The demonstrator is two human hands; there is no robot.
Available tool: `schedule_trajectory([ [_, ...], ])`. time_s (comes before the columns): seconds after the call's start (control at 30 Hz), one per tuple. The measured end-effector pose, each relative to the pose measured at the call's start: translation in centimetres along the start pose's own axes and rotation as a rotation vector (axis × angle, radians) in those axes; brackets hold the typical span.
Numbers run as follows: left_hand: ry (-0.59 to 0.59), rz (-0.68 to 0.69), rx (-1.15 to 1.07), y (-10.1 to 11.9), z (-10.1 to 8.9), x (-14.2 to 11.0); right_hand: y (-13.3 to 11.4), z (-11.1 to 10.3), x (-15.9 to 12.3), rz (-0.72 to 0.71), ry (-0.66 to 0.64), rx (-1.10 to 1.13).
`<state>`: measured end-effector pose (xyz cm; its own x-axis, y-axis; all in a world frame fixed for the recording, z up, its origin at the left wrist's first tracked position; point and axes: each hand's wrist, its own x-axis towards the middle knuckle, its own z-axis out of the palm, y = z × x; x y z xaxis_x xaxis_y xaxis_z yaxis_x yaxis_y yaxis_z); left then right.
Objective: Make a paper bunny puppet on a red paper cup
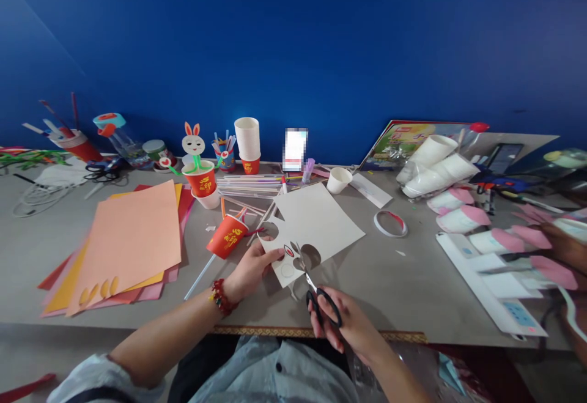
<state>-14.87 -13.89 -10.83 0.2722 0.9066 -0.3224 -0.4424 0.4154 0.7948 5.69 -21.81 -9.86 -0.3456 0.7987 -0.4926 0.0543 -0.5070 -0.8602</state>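
I see a deep blue wall (293, 42) and a grey worktop (394, 287). The scissors (310, 282) have black handles and silvery blades; the card (316, 213) is white with a small red mark (288, 251). The tilted cup (224, 241) is orange-red with yellow lettering (235, 234), the bracelet (222, 298) red.

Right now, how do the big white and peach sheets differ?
The white sheet has round gaps; the peach sheet shows slim ovals near its lower edge. Your left hand holds the white sheet, while the peach sheet lies atop other coloured sheets. Both look like paper.
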Motion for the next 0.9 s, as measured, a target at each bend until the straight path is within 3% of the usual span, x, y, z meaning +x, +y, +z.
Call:
schedule_trajectory([
  [0.27,-0.018,-0.005,0.004,-0.1,0.6,-0.7,-0.2,0.9,1.3,-0.008,-0.006,0.027],
  [0.43,0.042,-0.02,-0.029,-0.2,0.8,-0.8,-0.4,1.3,1.3,-0.025,-0.044,0.051],
  [0.9,0.022,-0.025,-0.03,-0.5,0.9,-1.0,-0.5,2.0,1.3,-0.029,-0.011,0.059],
])
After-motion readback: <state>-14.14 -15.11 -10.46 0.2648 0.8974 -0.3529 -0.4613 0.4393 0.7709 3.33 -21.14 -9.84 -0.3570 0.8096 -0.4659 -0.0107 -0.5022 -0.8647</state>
